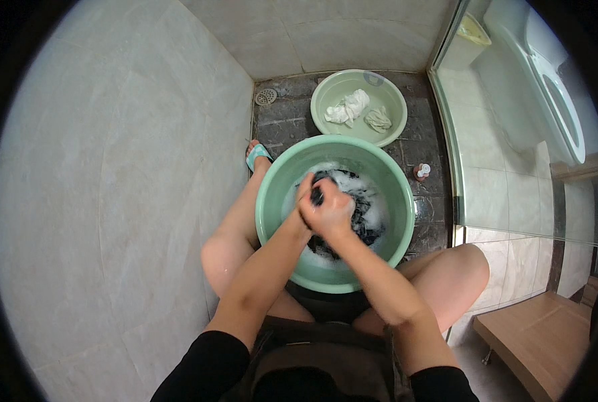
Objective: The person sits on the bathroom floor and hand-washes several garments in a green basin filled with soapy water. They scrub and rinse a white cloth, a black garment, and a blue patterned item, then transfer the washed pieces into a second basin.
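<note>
Both hands are together over a large green plastic basin (273, 221) between my legs. My left hand (304, 198) and my right hand (335, 207) grip a bunched part of a dark wet cloth (318, 195). My right hand covers much of that part. More of the dark fabric (364, 216) lies below in sudsy water, partly under white foam (329, 167). Motion blurs the fingers a little, and the kind of garment cannot be made out.
Behind the basin stands a smaller pale green basin (318, 108) with a white cloth (349, 107) and a greyish cloth (378, 119). A small pump bottle (422, 172) is on the dark tiled floor at right. A floor drain (265, 96) lies far left; a glass partition (500, 201) bounds the right.
</note>
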Tool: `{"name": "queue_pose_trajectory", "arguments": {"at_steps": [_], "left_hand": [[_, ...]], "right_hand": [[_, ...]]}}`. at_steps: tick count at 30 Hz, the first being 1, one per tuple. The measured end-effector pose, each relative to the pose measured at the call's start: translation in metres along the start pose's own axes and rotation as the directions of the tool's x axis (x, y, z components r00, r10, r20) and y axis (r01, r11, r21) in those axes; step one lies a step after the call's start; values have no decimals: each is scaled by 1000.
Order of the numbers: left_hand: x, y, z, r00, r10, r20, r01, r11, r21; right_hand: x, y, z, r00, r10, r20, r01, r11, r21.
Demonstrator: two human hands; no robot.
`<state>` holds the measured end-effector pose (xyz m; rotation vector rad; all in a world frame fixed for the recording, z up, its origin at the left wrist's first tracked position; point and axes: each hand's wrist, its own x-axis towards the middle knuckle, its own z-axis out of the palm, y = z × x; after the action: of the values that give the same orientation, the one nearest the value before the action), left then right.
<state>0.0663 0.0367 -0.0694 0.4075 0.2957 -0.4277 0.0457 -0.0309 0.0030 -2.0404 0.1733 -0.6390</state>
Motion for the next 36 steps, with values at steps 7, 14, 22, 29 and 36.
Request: {"name": "queue_pose_trajectory", "arguments": {"at_steps": [7,14,22,29,36], "left_hand": [[-22,45,77,982,-41,-186,191,210,959],[-24,43,72,992,-83,93,-99,-78,992],[-76,58,182,990,31,136,-139,182,973],[-126,79,229,952,-16,306,-271,427,863],[-164,106,265,804,380,457,-524,816,245]], "right_hand": [[46,81,-33,815,545,197,-507,835,-213],[52,34,-59,750,145,645,-509,749,424],[15,51,-72,799,33,601,-158,975,157],[27,0,-86,929,-119,351,6,952,307],[56,-67,-111,945,-79,317,-147,764,628]]}}
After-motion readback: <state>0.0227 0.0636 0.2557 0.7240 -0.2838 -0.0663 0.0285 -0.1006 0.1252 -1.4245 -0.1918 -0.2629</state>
